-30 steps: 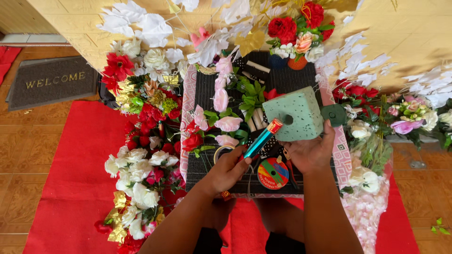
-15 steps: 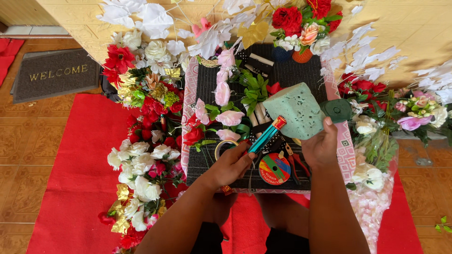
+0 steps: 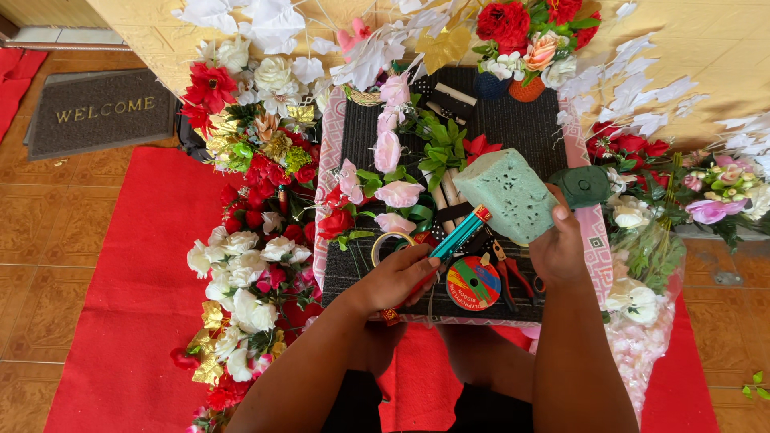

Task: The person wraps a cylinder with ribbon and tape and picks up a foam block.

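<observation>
Tiled floor, red mat (image 3: 120,265), dark woven tray (image 3: 513,120) ringed with artificial flowers (image 3: 249,265). Pale green foam block (image 3: 507,192), porous, pitted and bare of stems, is raised over the tray, right hand (image 3: 561,248) closed around its lower end. Left hand (image 3: 397,277) fingers grip a teal utility knife (image 3: 459,234) angled toward the block, not touching; ribbon spool (image 3: 473,282) and red pliers (image 3: 513,277) lie beneath.

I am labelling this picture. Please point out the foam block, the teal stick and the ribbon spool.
foam block (image 3: 512,195), head view, middle of its pitted front face.
teal stick (image 3: 459,235), head view, middle of its shaft.
ribbon spool (image 3: 473,283), head view, centre of its round label.
</observation>
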